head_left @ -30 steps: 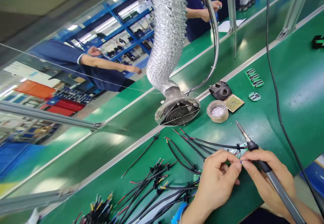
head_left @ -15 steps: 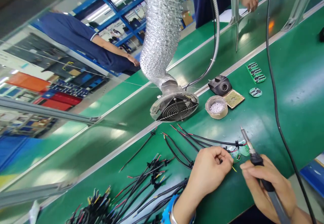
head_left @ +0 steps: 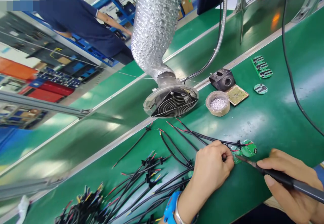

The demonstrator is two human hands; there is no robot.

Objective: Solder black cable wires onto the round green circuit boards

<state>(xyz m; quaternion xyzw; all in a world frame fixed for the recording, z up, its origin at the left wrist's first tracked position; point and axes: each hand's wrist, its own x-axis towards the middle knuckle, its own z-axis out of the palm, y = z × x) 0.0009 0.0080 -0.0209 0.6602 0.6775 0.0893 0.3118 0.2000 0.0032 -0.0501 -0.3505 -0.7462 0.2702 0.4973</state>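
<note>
My left hand (head_left: 214,165) is closed in a pinch on a black cable, most of it hidden by the fingers. Just beyond those fingertips lies a round green circuit board (head_left: 237,157), partly covered by the hand. My right hand (head_left: 291,180) grips a soldering iron (head_left: 280,177) like a pen. The iron's tip points left and meets the board, though exact contact is too small to make out. A second round green board (head_left: 249,148) with a red wire lies beside the first, joined to a black cable (head_left: 210,139).
Beyond the hands stand a tub of silvery solder bits (head_left: 218,104), a sponge tray (head_left: 238,95) and an iron holder (head_left: 222,79). More circuit boards (head_left: 262,67) lie at right. A fume extractor (head_left: 174,105) hangs overhead. Loose cables (head_left: 86,203) pile up at left. Co-workers stand behind.
The soldering iron has swung down from pointing upward, its tip now at the board beside my left fingers. My right hand moved rightward. My left hand keeps its pinch.
</note>
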